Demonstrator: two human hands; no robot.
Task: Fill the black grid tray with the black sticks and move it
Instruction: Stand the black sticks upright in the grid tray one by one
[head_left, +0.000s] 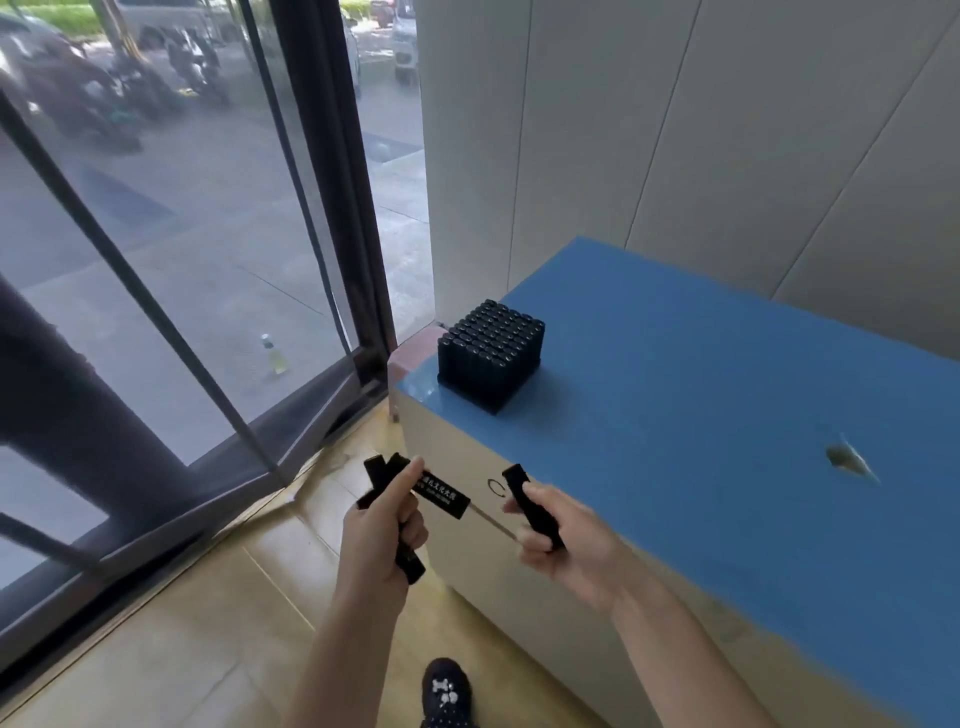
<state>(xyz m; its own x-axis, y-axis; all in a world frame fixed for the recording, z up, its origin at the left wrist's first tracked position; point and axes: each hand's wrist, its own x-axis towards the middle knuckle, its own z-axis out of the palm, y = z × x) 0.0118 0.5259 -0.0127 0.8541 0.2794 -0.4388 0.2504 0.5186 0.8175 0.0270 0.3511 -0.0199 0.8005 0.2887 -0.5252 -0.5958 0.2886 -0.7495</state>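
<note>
On blue top (701, 389): full grid tray (491, 356). L hand (382, 530) grips several flat sticks (441, 499); R hand (566, 535) one.

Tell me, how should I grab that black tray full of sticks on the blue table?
Grab the black grid tray low, by its base, from two opposite sides at once. The sticks stand upright in it and may sit loose, so squeezing higher up could tip them. It stands by a corner of the blue table, so both sides look reachable.
</note>
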